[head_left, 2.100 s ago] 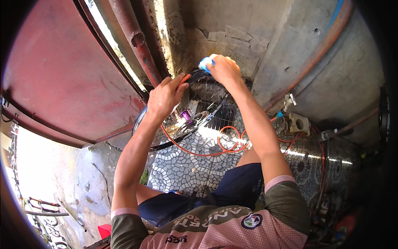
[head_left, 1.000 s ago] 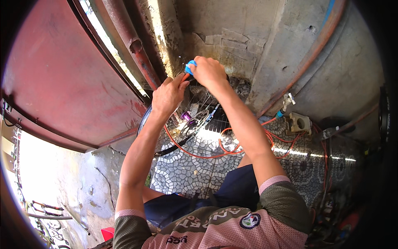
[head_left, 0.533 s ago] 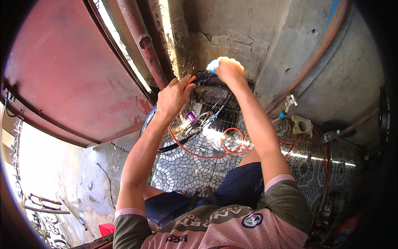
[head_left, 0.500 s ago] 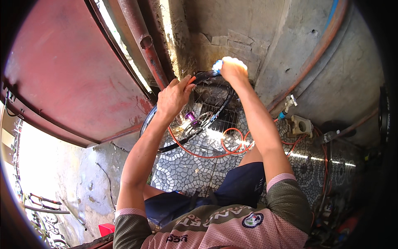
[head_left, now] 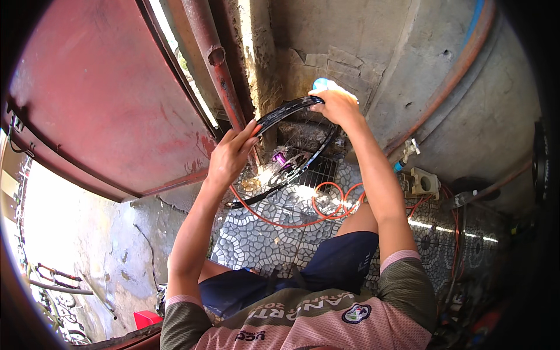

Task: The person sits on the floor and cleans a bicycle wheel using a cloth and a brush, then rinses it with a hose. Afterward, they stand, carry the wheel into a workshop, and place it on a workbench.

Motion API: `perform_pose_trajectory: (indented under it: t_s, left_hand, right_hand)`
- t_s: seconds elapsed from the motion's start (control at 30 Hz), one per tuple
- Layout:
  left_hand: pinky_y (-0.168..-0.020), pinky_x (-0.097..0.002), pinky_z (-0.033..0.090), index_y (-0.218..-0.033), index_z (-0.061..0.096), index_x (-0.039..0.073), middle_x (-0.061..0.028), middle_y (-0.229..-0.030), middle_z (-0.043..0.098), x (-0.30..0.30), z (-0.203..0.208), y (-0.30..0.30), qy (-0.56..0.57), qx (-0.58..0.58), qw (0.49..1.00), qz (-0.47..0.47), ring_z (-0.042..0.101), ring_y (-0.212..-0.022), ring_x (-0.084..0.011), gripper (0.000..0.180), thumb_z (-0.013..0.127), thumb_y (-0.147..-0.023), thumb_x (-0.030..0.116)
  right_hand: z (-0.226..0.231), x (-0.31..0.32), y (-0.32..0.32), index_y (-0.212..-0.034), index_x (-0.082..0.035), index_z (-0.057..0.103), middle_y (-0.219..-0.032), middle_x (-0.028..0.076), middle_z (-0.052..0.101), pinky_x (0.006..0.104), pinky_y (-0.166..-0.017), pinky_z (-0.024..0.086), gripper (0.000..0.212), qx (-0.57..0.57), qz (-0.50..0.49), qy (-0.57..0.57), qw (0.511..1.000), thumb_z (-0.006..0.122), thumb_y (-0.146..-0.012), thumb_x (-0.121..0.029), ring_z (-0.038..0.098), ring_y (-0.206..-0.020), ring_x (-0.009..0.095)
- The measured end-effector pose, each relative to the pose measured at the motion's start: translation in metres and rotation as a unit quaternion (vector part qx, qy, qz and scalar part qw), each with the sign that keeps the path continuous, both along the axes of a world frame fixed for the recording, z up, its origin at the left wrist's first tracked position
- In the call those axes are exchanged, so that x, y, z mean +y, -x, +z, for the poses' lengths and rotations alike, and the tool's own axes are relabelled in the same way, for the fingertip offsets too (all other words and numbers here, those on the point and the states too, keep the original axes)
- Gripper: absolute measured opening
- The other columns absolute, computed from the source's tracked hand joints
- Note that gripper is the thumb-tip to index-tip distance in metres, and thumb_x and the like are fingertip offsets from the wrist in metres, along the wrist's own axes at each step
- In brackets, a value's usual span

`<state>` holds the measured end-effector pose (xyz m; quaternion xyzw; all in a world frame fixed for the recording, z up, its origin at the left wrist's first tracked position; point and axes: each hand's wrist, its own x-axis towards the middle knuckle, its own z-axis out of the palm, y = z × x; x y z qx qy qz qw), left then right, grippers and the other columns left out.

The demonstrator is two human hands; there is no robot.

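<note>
Between the hands, left hand grips the wheel; right hand seemingly clutches a sponge

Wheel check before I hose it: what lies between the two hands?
Head view: only the black rim arcs from left hand to right hand, with spokes below.

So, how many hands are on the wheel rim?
2: the left hand holds the wheel rim at its left side, the right hand presses a blue sponge at its top.

head: worn on head; faces down; close over hands and wheel rim; fisheye
</note>
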<state>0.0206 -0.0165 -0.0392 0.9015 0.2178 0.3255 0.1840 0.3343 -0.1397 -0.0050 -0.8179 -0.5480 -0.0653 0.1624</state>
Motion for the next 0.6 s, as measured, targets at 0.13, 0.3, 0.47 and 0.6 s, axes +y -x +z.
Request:
perform_pose_trajectory:
  t_s: [0.13,0.3,0.47,0.6]
  left_hand:
    - [-0.076,-0.042,0.054,-0.152,0.064,0.013,-0.0157,-0.095,0.066,0.01,-0.049,0.045,0.041,-0.066,0.997,0.005,0.063,-0.08,-0.0302,0.056,0.078,-0.098,0.014]
    - [-0.071,-0.0414,0.053,-0.152,0.065,0.016,-0.0152,-0.09,0.064,0.008,-0.056,0.036,0.053,-0.095,0.994,0.02,0.06,-0.074,-0.0302,0.055,0.078,-0.098,0.015]
    - [-0.071,-0.0437,0.052,-0.149,0.066,0.018,-0.0145,-0.086,0.065,0.004,0.001,-0.002,0.052,-0.014,0.997,0.047,0.064,-0.075,-0.0315,0.05,0.075,-0.101,0.025]
    - [-0.074,-0.0465,0.053,-0.149,0.067,0.023,-0.0141,-0.09,0.067,0.003,0.021,-0.022,0.044,0.05,0.996,0.052,0.068,-0.081,-0.0325,0.05,0.074,-0.101,0.034]
  right_hand:
    - [0.002,-0.003,-0.007,-0.135,-0.032,0.074,-0.139,0.007,0.065,0.0473,-0.104,0.056,0.048,0.009,-0.021,0.019,1.0,0.083,-0.089,-0.04,0.066,-0.127,0.033]
    - [0.004,0.0,-0.045,-0.153,-0.029,0.057,-0.134,0.015,0.071,0.0478,-0.102,0.055,0.062,0.116,-0.012,-0.01,0.993,0.073,-0.093,-0.032,0.068,-0.123,0.039]
    - [0.031,0.005,-0.011,-0.132,-0.011,0.071,-0.113,0.023,0.078,0.0511,-0.093,0.058,0.04,0.121,-0.051,-0.112,0.985,0.071,-0.097,-0.031,0.075,-0.107,0.041]
    - [0.035,0.031,0.069,-0.114,-0.01,0.079,-0.102,0.02,0.079,0.0493,-0.088,0.06,0.035,0.102,0.036,-0.104,0.989,0.07,-0.1,-0.041,0.076,-0.1,0.04]
